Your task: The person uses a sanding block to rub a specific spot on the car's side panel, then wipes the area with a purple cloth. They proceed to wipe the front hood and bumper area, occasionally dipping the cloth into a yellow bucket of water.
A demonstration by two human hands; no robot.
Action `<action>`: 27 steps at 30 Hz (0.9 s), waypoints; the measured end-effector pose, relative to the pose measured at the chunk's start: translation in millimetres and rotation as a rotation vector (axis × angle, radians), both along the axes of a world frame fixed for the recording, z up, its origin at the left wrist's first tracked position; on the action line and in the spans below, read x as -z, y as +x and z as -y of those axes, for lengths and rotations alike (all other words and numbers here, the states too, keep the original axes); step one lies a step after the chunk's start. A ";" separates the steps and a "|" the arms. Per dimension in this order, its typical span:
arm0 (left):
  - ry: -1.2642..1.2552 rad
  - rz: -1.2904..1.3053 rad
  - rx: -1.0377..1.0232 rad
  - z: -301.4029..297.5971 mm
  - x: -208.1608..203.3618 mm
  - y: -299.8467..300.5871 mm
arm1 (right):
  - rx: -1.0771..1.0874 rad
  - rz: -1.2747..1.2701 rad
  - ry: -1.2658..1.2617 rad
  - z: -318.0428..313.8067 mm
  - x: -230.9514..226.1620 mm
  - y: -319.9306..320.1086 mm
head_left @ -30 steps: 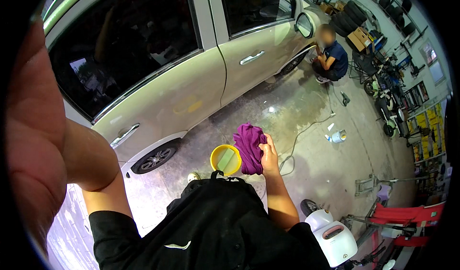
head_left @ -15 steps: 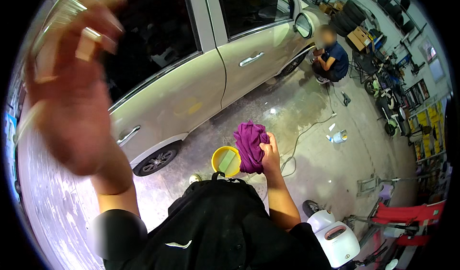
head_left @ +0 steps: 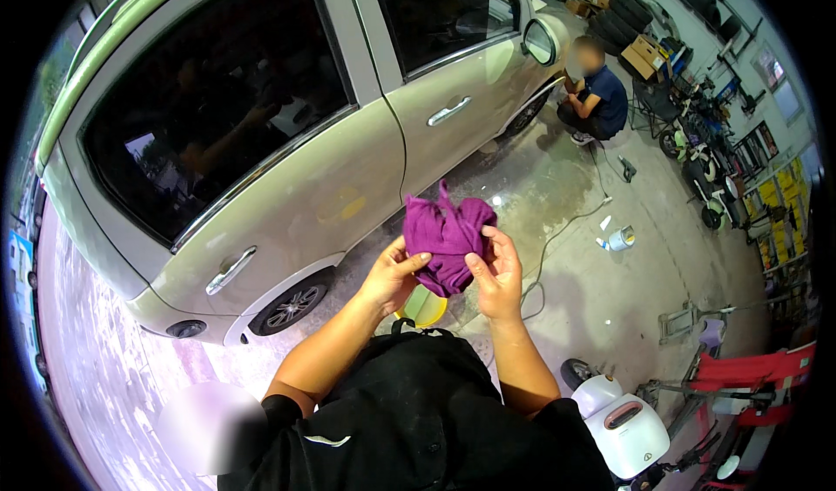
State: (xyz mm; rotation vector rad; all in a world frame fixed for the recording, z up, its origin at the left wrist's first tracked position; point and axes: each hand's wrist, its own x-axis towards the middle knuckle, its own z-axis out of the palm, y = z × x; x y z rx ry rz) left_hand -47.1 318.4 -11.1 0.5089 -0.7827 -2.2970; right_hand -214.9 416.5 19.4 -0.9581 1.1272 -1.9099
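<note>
A crumpled purple cloth (head_left: pixel 446 234) is held up between my two hands, in front of my chest. My left hand (head_left: pixel 392 273) grips its left edge, thumb on top. On the opposite side my right hand (head_left: pixel 498 275) pinches the cloth with thumb and fingers. Below the cloth, partly hidden by it and by my left hand, a yellow bucket (head_left: pixel 440 312) stands on the floor with a pale green block-like thing (head_left: pixel 420 304) in it. The light-coloured car (head_left: pixel 296 199) stands just beyond, its doors and dark windows facing me.
Near the car's front wheel a person (head_left: pixel 601 99) squats. A cable (head_left: pixel 557 234) runs across the floor, close to a small tin (head_left: pixel 622 238). A white scooter (head_left: pixel 625 434) stands at lower right beside a red-padded frame (head_left: pixel 753 367). Tyres (head_left: pixel 623 20) and boxes (head_left: pixel 644 55) line the back.
My left hand has come down from beside the rear window and now grips the cloth too. The cloth, earlier bunched in my right hand alone, is now between both hands.
</note>
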 end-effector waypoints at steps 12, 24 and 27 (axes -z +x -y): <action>0.292 -0.236 -0.165 29.5 -7.9 5.4 | -0.006 -0.096 0.395 -3.6 26.8 -7.9; 0.054 -0.134 0.014 35.5 -35.9 25.4 | 0.006 0.263 0.162 -0.6 14.0 -41.6; 0.018 -0.100 0.031 36.7 -35.6 28.7 | -0.022 0.479 0.029 2.9 -8.2 -42.2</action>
